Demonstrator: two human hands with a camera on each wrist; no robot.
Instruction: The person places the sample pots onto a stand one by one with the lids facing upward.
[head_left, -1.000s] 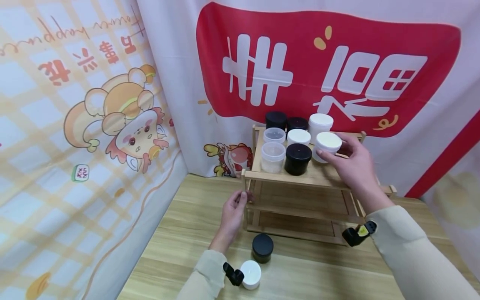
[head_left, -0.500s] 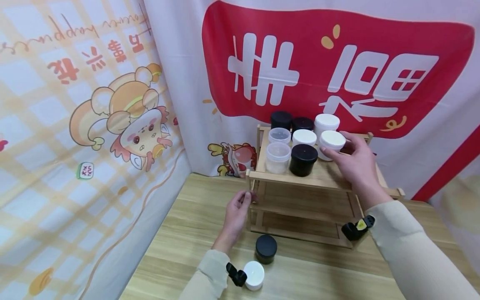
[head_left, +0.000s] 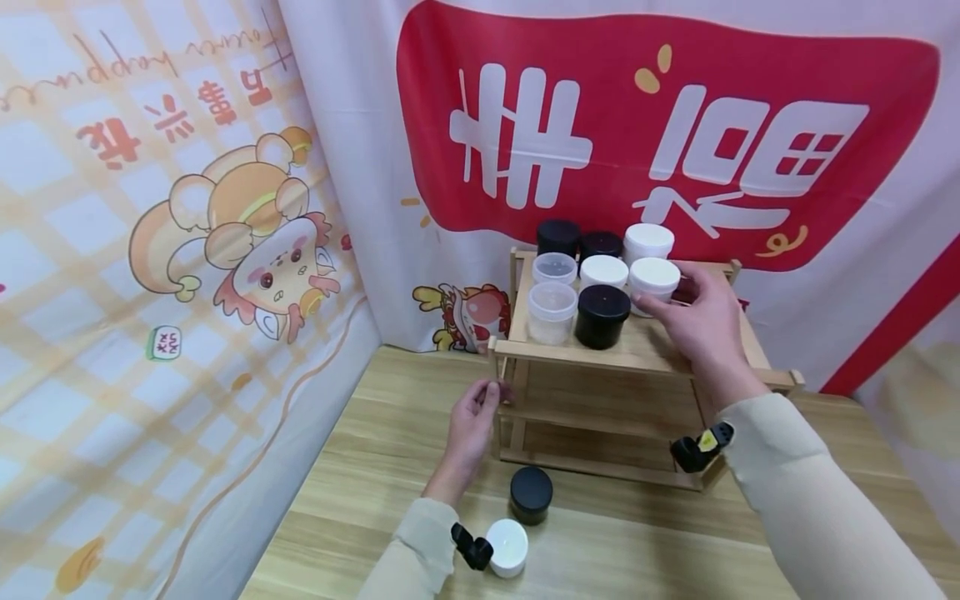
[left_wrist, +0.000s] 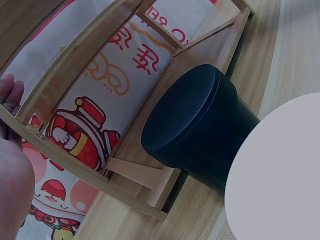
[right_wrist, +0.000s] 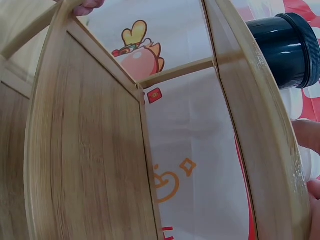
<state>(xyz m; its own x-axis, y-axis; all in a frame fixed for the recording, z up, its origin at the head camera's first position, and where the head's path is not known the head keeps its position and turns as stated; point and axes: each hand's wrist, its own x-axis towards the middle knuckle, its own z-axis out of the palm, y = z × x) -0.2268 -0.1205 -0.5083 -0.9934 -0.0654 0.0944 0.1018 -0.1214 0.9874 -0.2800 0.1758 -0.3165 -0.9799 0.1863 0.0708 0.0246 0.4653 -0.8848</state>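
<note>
My right hand (head_left: pixel 708 325) grips a white lidded jar (head_left: pixel 655 277) by its side, at the right of the middle row on top of a wooden rack (head_left: pixel 637 357). Left of that jar stands another white jar (head_left: pixel 604 272), with a black jar (head_left: pixel 603 315) in front. Low on the rack's left side, my left hand (head_left: pixel 471 421) holds the upright post; the left wrist view shows fingers (left_wrist: pixel 12 92) behind the wood. In the right wrist view the rack hides most of the right hand. Whether the gripped jar's base touches the shelf is hidden.
Two clear jars (head_left: pixel 552 312), two black jars at the back and a tall white jar (head_left: pixel 648 240) share the top shelf. Before the rack, a black jar (head_left: pixel 531 495) and a white jar (head_left: pixel 507 547) stand on the wooden surface. Printed cloth hangs behind and left.
The right hand has shifted slightly left and back with the white jar, bringing it up beside the other white jar. The left hand keeps its hold on the post.
</note>
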